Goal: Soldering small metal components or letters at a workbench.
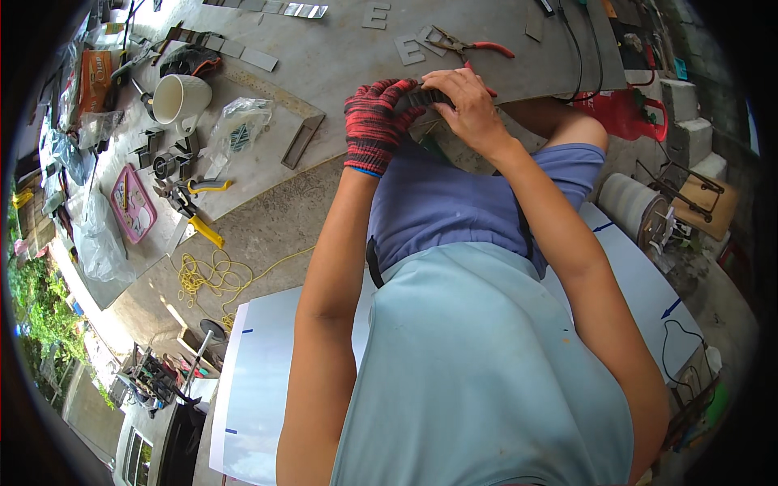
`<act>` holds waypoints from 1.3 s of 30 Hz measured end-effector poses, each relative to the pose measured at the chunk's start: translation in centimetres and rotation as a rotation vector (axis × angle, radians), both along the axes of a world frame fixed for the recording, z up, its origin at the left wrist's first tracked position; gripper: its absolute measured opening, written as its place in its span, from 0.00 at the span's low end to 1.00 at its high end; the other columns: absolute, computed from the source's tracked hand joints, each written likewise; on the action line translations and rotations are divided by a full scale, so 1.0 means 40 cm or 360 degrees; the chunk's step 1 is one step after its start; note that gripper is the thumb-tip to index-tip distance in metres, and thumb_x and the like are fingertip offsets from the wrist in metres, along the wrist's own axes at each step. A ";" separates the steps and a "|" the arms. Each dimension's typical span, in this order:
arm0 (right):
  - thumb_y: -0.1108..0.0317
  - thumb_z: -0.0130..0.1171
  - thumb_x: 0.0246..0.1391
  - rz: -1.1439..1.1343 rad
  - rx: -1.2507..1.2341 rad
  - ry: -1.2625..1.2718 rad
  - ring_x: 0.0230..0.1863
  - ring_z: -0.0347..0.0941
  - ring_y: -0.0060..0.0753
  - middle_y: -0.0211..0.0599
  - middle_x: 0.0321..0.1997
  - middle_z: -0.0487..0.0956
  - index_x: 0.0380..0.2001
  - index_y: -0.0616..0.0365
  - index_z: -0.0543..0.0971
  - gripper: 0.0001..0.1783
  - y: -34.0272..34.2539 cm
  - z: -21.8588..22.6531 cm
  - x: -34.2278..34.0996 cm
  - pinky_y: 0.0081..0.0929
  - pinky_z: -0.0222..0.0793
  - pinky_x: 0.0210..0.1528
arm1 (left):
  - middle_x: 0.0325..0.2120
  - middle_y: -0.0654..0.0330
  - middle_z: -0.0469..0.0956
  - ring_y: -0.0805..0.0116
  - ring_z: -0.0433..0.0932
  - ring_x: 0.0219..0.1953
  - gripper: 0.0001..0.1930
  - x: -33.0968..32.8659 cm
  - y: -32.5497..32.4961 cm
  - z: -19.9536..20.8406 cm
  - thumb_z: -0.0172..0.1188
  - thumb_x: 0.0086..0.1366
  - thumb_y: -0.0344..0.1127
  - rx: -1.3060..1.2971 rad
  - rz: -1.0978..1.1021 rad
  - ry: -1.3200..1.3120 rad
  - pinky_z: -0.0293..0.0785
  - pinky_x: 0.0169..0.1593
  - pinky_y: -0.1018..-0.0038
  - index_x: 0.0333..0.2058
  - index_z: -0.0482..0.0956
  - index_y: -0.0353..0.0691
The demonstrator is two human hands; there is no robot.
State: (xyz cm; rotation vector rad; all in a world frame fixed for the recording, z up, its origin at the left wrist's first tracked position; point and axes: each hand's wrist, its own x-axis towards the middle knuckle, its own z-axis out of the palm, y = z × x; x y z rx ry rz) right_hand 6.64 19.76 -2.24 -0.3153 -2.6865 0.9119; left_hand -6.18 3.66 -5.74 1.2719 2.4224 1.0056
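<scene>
Dark strip (428, 97) sits directly between the two hands, at the near edge of the worktop (340, 53), over the lap. Long axis looks roughly left-right, hand to hand; exact tilt unclear, fingers cover both ends.

Left hand (373, 121), in a red-and-black glove: fingers clamped on the strip's left end, thumb on the near side. Right hand (472, 109), bare: fingers curled over the right end from the far side, thumb below, also clamped. Neither hand is clearly nearer; the strip spans the gap.

Red-handled pliers (458, 46) lie just beyond the right hand, handles spread, one running behind that hand; can't tell if they touch. Cut metal letter (411, 51) just left of them.

Containers, all off to the left: pale mug (197, 101), contents not readable; pink tray (140, 219) with a thin yellow stick in it; clear bag (253, 113) with small greenish pieces inside; white plastic bag (101, 243) beside the tray, contents hidden. Yellow-handled cutters (183, 202) lie between tray and clear bag, jaws toward the tray.
</scene>
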 end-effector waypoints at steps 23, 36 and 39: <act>0.72 0.71 0.48 0.0401 0.0180 -0.0090 0.58 0.72 0.38 0.28 0.54 0.75 0.50 0.44 0.80 0.24 0.047 0.023 -0.025 0.41 0.64 0.62 | 0.44 0.57 0.86 0.51 0.82 0.44 0.25 -0.001 -0.004 -0.007 0.77 0.49 0.44 0.0103 0.0004 0.0035 0.79 0.49 0.57 0.49 0.87 0.53; 0.75 0.69 0.47 0.0727 0.0289 -0.0111 0.54 0.75 0.36 0.32 0.54 0.73 0.50 0.46 0.79 0.25 0.089 0.033 -0.055 0.38 0.70 0.57 | 0.45 0.58 0.86 0.51 0.82 0.45 0.26 0.000 -0.003 -0.014 0.77 0.49 0.45 0.0106 -0.0007 0.0057 0.79 0.50 0.57 0.49 0.86 0.52; 0.74 0.68 0.47 0.0756 0.0285 -0.0148 0.53 0.75 0.36 0.32 0.52 0.73 0.49 0.47 0.78 0.24 0.092 0.040 -0.063 0.37 0.75 0.55 | 0.45 0.58 0.86 0.52 0.82 0.45 0.25 -0.001 0.000 -0.014 0.77 0.50 0.45 0.0103 -0.0009 0.0057 0.78 0.50 0.58 0.49 0.86 0.52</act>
